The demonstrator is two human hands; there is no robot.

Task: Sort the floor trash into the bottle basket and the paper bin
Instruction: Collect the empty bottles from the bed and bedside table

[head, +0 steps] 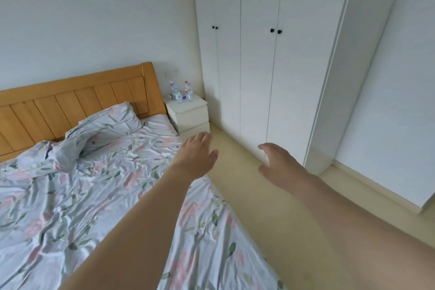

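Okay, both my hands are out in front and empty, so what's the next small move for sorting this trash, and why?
Probably step toward the nightstand. Left hand and right hand are open and hold nothing, the visible floor strip shows no trash, and no basket or bin is in view. The only bottles in sight stand on that nightstand.

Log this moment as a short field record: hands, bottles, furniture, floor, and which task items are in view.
left hand: open, fingers straight, holding nothing, raised above the bed edge
right hand: open, fingers loosely curved, holding nothing, raised above the floor
bottles: several plastic ones standing on the nightstand
bed: floral bedding, rumpled; wooden headboard
wardrobe: white doors closed, dark knobs
floor: pale strip between bed and wardrobe; no trash visible on it
basket and paper bin: not in view
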